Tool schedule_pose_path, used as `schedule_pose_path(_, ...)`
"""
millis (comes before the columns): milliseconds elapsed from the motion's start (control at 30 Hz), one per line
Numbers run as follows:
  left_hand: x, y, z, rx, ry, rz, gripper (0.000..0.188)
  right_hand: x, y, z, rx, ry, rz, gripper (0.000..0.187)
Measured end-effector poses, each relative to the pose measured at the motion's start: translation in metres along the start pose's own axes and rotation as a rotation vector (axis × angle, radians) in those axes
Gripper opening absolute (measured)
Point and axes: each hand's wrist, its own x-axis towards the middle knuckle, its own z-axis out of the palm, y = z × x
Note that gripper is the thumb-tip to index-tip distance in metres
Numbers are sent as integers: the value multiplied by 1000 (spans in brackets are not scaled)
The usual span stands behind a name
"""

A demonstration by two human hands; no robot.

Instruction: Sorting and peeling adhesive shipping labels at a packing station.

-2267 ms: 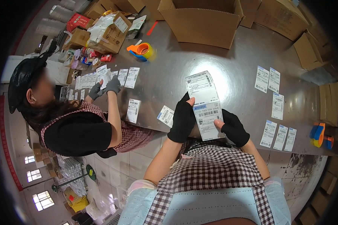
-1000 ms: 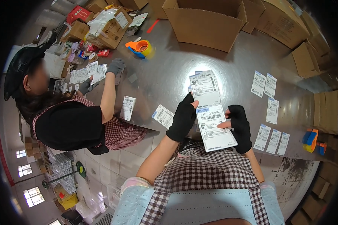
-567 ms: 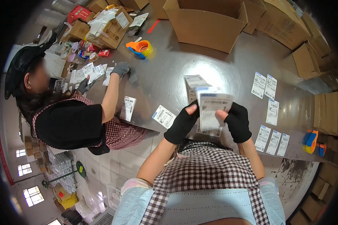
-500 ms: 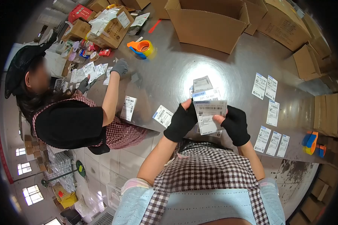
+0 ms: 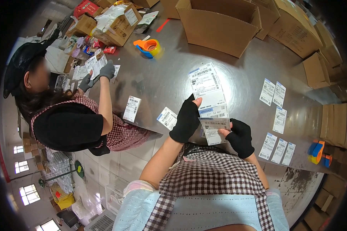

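Observation:
A strip of joined white shipping labels [image 5: 208, 86] with blue printed bands stretches away from me over the metal table. My left hand [image 5: 186, 120], in a black fingerless glove, pinches the strip's left edge near a fold. The nearer labels [image 5: 216, 133] bend up toward me, and my right hand [image 5: 240, 137], gloved the same way, grips their right side with the thumb on top. Just left of my left hand lies a single label [image 5: 167, 118], and farther left a small label stack [image 5: 132, 109]. Several labels [image 5: 273, 92] are spread in groups on the right.
A co-worker [image 5: 69, 111] in grey gloves handles labels at the left. Tape dispensers stand at the far middle [image 5: 148, 48] and right edge [image 5: 318, 152]. An open cardboard box [image 5: 218, 29] sits at the back, with more boxes [image 5: 295, 25] at the right.
The folded labels have opened out, with the far part now stretched away over the table. My hands stay close to their places. The co-worker's hands have come together, lifting labels.

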Motion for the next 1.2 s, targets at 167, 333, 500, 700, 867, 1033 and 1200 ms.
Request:
schedule_pose_path(167,-1,-2,-4,78,4,23,43,-1,-1,-2,14,-33,30,15)
schedule_pose_path(333,-4,-7,-6,31,-10,42,42,-4,-15,8,263,106,20,18)
schedule_pose_path(500,-8,-7,-9,-57,-30,-4,40,-1,18,-15,-44,-119,-39,25)
schedule_pose_path(700,-8,11,-1,-209,-69,-103,39,0,-4,-12,-324,-77,-160,33)
schedule_pose_path(867,-11,-16,-10,418,-43,-92,38,1,-24,-5,-425,137,-513,33)
schedule_pose_path(1033,0,-22,-19,-74,-16,-79,39,-1,-13,-5,-346,52,-629,21)
schedule_pose_path(1200,-1,-17,-18,113,-15,26,39,-3,-3,-6,-231,-5,-545,23)
